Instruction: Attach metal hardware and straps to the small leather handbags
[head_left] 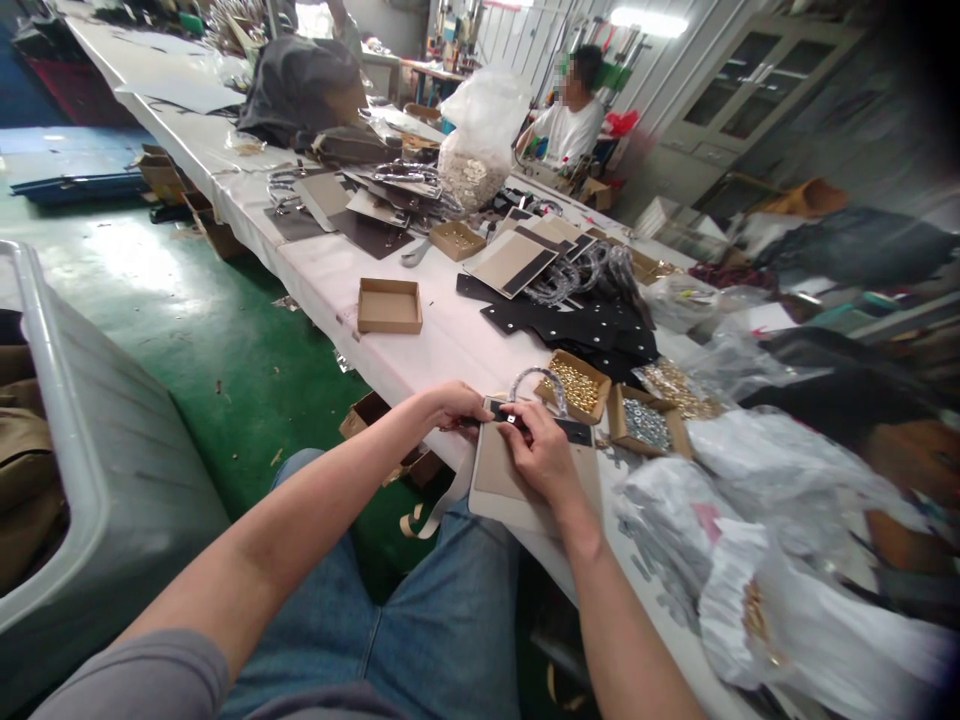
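At the near edge of a long white table, a beige panel lies flat, its lower left part reaching past the edge above the person's jeans. A dark strip runs along the panel's upper side, and a wrapped loop handle stands out beyond it. The person's left hand is closed on the panel's upper left corner. The right hand bends over the panel with its fingertips at a small shiny piece on the strip; whether they pinch it or merely press it, one cannot tell. Just beyond the handle sit gold fittings in a cardboard box, and beside them silver fittings in another. Farther off lie black strips with studs and an open cardboard box. Across the table, a co-worker in a white shirt is near a machine.
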